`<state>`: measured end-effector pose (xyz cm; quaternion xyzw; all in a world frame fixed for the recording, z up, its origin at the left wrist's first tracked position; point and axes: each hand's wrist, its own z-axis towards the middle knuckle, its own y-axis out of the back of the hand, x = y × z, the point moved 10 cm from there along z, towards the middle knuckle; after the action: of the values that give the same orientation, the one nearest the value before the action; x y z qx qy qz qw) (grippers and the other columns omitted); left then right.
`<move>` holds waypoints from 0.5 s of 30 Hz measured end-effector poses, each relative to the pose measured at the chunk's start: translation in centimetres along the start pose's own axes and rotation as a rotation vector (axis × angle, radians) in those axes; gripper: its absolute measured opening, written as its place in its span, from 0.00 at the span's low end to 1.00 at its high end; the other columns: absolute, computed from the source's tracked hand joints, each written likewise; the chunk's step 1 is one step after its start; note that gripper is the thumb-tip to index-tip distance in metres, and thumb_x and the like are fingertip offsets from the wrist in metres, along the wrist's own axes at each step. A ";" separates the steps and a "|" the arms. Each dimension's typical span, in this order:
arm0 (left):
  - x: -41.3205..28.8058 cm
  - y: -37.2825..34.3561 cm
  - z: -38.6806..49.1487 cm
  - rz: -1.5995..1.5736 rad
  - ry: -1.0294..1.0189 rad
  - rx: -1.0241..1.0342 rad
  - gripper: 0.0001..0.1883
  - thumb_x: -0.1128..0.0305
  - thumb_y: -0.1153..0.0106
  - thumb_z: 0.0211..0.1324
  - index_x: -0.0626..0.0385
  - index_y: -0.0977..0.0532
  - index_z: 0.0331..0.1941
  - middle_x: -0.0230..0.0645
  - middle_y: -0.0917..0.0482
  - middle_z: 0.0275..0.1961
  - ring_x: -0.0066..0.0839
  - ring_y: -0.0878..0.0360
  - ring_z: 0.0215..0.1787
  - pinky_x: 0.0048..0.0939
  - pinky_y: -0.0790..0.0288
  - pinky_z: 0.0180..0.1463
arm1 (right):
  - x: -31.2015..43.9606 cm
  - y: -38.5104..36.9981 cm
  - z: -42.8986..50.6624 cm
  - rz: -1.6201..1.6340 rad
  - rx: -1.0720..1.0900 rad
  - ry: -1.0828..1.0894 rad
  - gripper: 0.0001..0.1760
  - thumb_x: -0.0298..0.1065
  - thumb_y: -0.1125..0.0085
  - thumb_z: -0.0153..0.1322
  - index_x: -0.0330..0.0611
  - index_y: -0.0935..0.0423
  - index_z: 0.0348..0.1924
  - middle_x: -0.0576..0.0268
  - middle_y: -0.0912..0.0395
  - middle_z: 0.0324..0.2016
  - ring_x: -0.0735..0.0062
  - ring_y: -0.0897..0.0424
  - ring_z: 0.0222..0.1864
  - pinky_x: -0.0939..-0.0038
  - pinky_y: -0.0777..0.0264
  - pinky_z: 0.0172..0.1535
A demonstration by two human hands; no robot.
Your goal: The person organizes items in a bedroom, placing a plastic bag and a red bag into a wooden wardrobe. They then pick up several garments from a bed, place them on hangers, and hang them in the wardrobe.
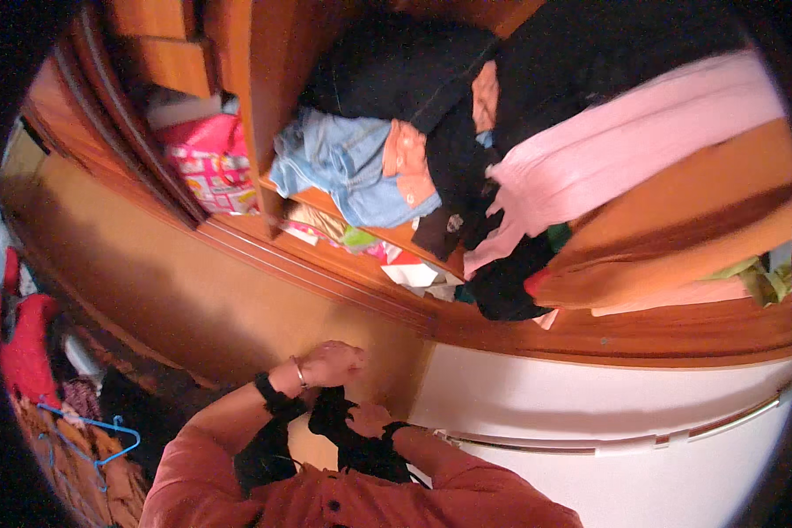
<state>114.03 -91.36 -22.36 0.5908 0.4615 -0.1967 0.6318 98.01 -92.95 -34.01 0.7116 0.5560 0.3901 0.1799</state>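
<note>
My left hand [333, 363] is held out over the tan floor [257, 290], its fingers curled in and blurred. A thin bracelet [299, 371] and a black wrist strap [274, 396] circle that arm. Below and to the right is my right hand [369, 420], with another black strap [396, 432] at its wrist. It lies against black cloth [333, 416]; whether it grips the cloth, or the cloth is part of my trousers, I cannot tell. What either palm holds is hidden. Ahead, folded light-blue denim [343, 165] lies on a wooden wardrobe shelf.
Black clothes [396, 72], a pink garment [600, 145] and orange cloth [673, 218] hang or lie in the wardrobe. A pink patterned bag [208, 165] stands left. Sliding-door track [317, 270] edges the floor. Clothes and a blue hanger [115, 429] lie left; a white panel [567, 402] is right.
</note>
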 end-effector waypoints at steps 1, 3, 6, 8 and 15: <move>-1.4 1.6 -1.6 0.003 0.006 0.009 0.11 0.62 0.46 0.55 0.59 0.27 0.30 0.49 0.22 0.28 0.51 0.22 0.36 0.48 0.29 0.40 | 1.0 1.0 -0.7 -0.041 -0.090 0.069 0.23 0.51 0.52 0.69 0.40 0.18 0.38 0.41 0.20 0.34 0.47 0.19 0.37 0.51 0.26 0.44; -4.2 5.4 -5.1 0.029 -0.001 -0.017 0.12 0.61 0.44 0.57 0.58 0.25 0.36 0.48 0.21 0.29 0.50 0.21 0.37 0.46 0.29 0.42 | 2.4 -1.2 -1.9 -0.022 0.197 0.213 0.23 0.50 0.51 0.68 0.39 0.19 0.39 0.42 0.20 0.33 0.48 0.20 0.37 0.52 0.27 0.45; -5.3 9.8 -10.6 0.003 0.289 0.031 0.17 0.58 0.44 0.59 0.59 0.24 0.45 0.45 0.18 0.30 0.46 0.20 0.37 0.42 0.27 0.42 | 2.0 -2.0 -2.4 0.025 0.443 0.238 0.22 0.48 0.51 0.68 0.38 0.19 0.38 0.45 0.20 0.33 0.50 0.20 0.38 0.55 0.27 0.44; -7.1 14.3 -13.4 -0.072 0.349 -0.077 0.19 0.57 0.44 0.60 0.59 0.24 0.47 0.45 0.17 0.32 0.45 0.19 0.38 0.41 0.26 0.42 | 1.8 -0.3 -1.9 0.071 0.409 0.279 0.20 0.47 0.50 0.69 0.38 0.19 0.36 0.47 0.20 0.32 0.51 0.21 0.37 0.57 0.27 0.42; -15.6 24.9 -22.9 -0.066 0.375 -0.484 0.18 0.58 0.44 0.62 0.60 0.23 0.47 0.49 0.18 0.35 0.43 0.18 0.38 0.40 0.26 0.43 | -0.5 13.4 -5.2 0.529 -0.033 0.293 0.18 0.45 0.47 0.70 0.38 0.19 0.30 0.53 0.19 0.28 0.60 0.22 0.30 0.61 0.28 0.37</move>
<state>118.02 -69.19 7.31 0.4337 0.6225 0.0110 0.6513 102.77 -98.56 -21.68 0.7648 0.3649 0.5309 0.0013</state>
